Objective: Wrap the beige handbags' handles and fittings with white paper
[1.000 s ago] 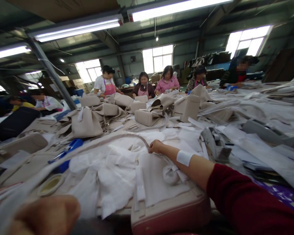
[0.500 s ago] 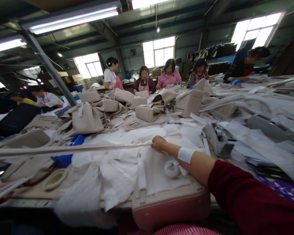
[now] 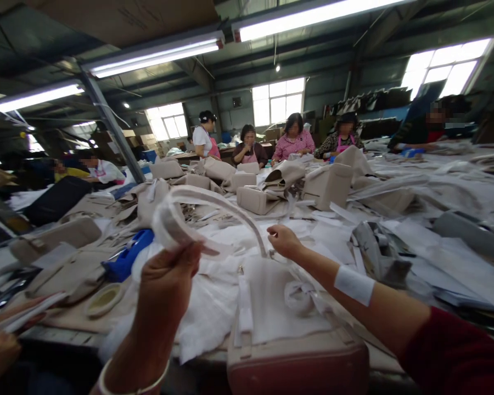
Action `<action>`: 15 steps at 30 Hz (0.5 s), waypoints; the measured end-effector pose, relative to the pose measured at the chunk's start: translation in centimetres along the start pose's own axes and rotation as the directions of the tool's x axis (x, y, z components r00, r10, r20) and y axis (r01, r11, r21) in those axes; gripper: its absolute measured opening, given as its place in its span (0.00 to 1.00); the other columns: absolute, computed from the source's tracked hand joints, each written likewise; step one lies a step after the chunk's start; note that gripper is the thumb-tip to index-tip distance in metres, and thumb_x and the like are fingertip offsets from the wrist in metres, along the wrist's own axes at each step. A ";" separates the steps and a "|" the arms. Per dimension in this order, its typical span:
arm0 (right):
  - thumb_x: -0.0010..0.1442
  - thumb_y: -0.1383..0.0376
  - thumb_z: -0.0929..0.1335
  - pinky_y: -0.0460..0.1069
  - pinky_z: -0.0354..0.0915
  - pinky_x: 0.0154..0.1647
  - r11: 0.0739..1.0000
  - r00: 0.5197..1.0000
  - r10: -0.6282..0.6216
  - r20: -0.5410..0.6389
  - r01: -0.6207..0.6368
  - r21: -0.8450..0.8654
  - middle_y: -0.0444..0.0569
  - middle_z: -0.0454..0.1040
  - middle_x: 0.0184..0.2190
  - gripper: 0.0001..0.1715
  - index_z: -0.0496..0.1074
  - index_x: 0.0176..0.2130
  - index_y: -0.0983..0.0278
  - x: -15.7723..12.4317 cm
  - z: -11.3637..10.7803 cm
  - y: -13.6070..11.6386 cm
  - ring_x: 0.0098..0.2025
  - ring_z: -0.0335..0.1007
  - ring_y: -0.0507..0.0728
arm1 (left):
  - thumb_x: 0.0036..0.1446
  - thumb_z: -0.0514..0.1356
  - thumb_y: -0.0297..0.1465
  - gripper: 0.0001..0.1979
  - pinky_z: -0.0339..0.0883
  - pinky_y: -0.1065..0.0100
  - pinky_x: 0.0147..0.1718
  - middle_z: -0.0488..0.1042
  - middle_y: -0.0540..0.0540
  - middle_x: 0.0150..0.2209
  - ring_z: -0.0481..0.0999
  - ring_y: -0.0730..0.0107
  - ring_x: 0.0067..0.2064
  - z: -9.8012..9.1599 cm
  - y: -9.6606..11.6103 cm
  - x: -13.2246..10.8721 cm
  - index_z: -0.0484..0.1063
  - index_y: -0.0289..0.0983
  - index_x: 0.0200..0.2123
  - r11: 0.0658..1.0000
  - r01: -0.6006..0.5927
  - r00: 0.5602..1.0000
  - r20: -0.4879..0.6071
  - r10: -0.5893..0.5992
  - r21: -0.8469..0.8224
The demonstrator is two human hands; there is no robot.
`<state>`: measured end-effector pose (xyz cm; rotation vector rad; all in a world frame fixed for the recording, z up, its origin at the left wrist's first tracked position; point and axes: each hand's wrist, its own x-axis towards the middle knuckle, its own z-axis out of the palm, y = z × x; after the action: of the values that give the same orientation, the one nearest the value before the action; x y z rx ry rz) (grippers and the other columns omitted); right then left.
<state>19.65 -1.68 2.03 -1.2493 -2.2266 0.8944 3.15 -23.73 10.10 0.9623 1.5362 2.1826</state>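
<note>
A pale beige strap [image 3: 214,204] arches over the table. My left hand [image 3: 167,277] is raised and closed round its looped end, which is wrapped in thin plastic. My right hand [image 3: 284,240] pinches the strap's other end where it meets a beige and pink handbag [image 3: 296,356] at the table's near edge. White wrapping paper [image 3: 214,296] lies over the bag and around it. A white band is on my right wrist, and a bangle on my left.
Several beige bags [image 3: 255,198] and paper scraps cover the long table. A blue tool [image 3: 125,259] and a tape roll [image 3: 102,299] lie at the left. Several people sit working at the far end [image 3: 292,140] and along both sides.
My left hand has come back up into view, folding the strap from a taut line stretched leftwards into a high arch. My right hand has stayed at the bag.
</note>
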 end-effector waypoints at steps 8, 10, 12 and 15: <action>0.61 0.42 0.60 0.43 0.39 0.15 0.465 0.795 -0.057 0.603 -0.513 0.721 0.39 0.59 0.16 0.34 0.72 0.33 0.69 -10.3 -0.4 -5.2 0.14 0.42 0.45 | 0.49 0.68 0.35 0.09 0.72 0.69 0.33 0.79 0.47 0.31 0.76 0.68 0.32 3.9 -7.2 -3.3 0.81 0.36 0.33 0.991 -0.075 0.986 0.154 0.057 0.110; 0.60 0.49 0.64 0.43 0.36 0.16 0.340 0.797 -0.052 0.602 -0.553 0.761 0.36 0.57 0.15 0.23 0.68 0.30 0.66 -10.8 0.1 -5.5 0.15 0.39 0.44 | 0.50 0.67 0.34 0.08 0.73 0.65 0.37 0.80 0.46 0.33 0.78 0.64 0.34 4.2 -7.7 -4.2 0.82 0.37 0.33 0.982 -0.143 0.962 0.250 0.110 0.120; 0.55 0.56 0.68 0.43 0.35 0.17 0.313 0.828 -0.060 0.558 -0.515 0.798 0.35 0.56 0.14 0.16 0.63 0.26 0.64 -10.5 0.4 -5.5 0.15 0.38 0.44 | 0.50 0.67 0.32 0.07 0.73 0.62 0.41 0.81 0.44 0.36 0.78 0.61 0.38 3.9 -8.0 -4.9 0.82 0.38 0.33 0.970 -0.204 0.929 0.340 0.149 0.132; 0.52 0.61 0.69 0.44 0.38 0.17 0.473 0.916 -0.033 0.400 -0.338 0.813 0.35 0.56 0.13 0.14 0.62 0.22 0.64 -9.8 0.5 -5.0 0.15 0.42 0.45 | 0.48 0.68 0.32 0.10 0.72 0.61 0.46 0.81 0.43 0.39 0.78 0.58 0.42 2.7 -7.9 -5.5 0.82 0.38 0.36 0.975 -0.152 0.913 0.401 0.077 0.160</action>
<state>21.33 -12.28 4.68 -0.7767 -1.4000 2.1403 7.98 -21.99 1.47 1.4831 1.5347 1.7864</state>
